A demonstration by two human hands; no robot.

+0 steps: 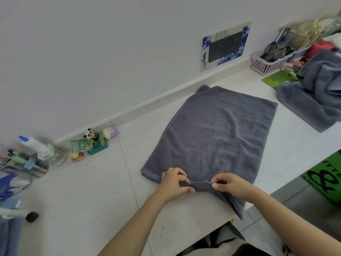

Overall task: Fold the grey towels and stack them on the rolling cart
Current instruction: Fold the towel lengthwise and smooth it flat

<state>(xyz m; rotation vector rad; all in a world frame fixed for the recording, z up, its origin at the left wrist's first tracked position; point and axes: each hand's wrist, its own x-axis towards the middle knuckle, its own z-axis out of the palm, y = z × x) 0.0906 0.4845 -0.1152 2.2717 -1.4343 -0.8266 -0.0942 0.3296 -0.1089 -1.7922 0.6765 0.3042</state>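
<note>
Pinching at the near hem: both hands meet at the edge of the flat grey towel (212,133) nearest the person, close together, a raised fold of cloth between them.
Left hand: the left hand (174,183) has fingers curled over the top of the fold, thumb under it, gripping the cloth.
Right hand: the right hand (229,184) nips the same fold between thumb and fingertips, just beside the left one.
Towel position: it lies spread on the white counter (92,191), stretching away from the hands toward the wall; its near right corner hangs over the counter's front edge.
Other towels: a rumpled heap of grey towels (313,93) sits well apart at the far right of the counter; how many are in it I cannot tell.
Writing: the blue-and-white plaque (226,46) on the wall carries a dark Chinese character at its lower left; the green bag (326,177) below the counter shows a large black "&" and partial letters, too cut off to read.
Counts: two hands, one spread towel, one pink basket (265,61), and a small cluster of toy figures (92,143) by the wall.
</note>
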